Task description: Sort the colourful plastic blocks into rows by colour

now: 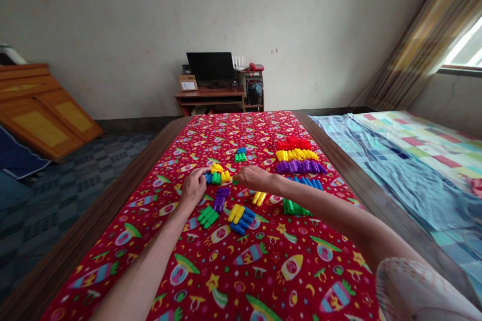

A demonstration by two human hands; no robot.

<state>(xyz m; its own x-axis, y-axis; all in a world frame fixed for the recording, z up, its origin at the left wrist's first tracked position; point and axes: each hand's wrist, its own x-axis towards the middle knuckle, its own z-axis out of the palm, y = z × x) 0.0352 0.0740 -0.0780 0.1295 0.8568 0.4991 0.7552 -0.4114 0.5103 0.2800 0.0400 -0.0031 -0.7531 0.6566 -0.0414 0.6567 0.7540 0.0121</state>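
My left hand (194,186) reaches to the left edge of a small cluster of plastic blocks. Its fingertips close around a blue block (208,178), beside a green block (216,178) and yellow blocks (225,176). To the right of that cluster, my right hand (254,177) has its fingers drawn together; a bit of green shows at the tips, seemingly a green block (235,180), mostly hidden. Nearer to me lie purple blocks (219,203), green blocks (208,216) and a yellow block (236,213) against blue blocks (244,220).
Rows of red (293,143), yellow (296,155), purple (300,166), blue (309,182) and green blocks (295,207) line the right side, partly behind my right forearm. A red patterned cloth (248,281) covers the table. Beyond stands a desk with a monitor (211,67).
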